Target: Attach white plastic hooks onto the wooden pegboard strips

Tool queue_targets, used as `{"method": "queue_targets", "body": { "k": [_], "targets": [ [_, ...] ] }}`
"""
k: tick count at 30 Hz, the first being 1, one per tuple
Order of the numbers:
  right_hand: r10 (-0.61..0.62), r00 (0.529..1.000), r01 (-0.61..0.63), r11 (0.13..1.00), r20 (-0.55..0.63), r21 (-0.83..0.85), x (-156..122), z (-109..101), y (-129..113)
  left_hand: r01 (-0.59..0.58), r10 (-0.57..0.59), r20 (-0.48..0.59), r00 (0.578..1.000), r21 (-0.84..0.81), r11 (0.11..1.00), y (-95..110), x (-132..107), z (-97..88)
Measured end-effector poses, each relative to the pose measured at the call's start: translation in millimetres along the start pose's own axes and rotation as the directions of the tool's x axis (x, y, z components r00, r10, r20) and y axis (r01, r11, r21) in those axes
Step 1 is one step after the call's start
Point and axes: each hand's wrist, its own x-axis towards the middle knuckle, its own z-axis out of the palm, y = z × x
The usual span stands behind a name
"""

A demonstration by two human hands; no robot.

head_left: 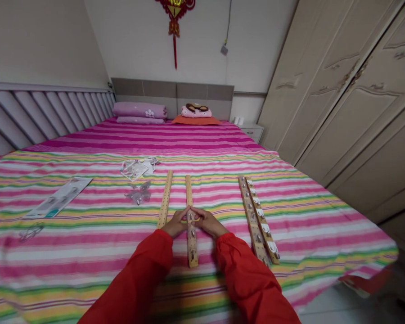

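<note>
Left of centre, a flat packet and clear bags lie within reach. At lower centre, the left hand and right hand meet, pinching one spot on the middle strip, seemingly to steady it. Two hooked strips lie set aside at the right.

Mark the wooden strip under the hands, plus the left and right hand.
wooden strip (189,193), head view, bare upper stretch.
left hand (175,224), head view, back of hand.
right hand (208,221), head view, back of hand.
</note>
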Motion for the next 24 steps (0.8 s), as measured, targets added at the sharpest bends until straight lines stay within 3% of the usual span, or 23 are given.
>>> {"method": "queue_targets", "body": {
  "k": [5, 10, 17, 24],
  "targets": [
    [0.015, 1.0, -0.015, 1.0, -0.012, 0.011, 1, 1, 1, 0.03, -0.03, -0.009, 1.0, 0.014, 0.999, 13, -5, 1.9],
    [0.022, 1.0, -0.023, 1.0, -0.009, -0.018, 2, 0, 2, 0.064, -0.063, 0.086, 0.994, -0.008, 0.998, 26, -9, 3.9],
    [0.022, 1.0, -0.021, 0.996, 0.011, -0.082, 3, -2, 5, 0.026, -0.051, 0.182, 0.982, 0.134, 0.991, 16, -18, -2.1],
    [0.009, 1.0, -0.009, 0.995, 0.004, -0.1, 5, -4, 8, -0.025, -0.01, 0.221, 0.975, 0.154, 0.988, 12, -18, -3.0]
  ]
}}
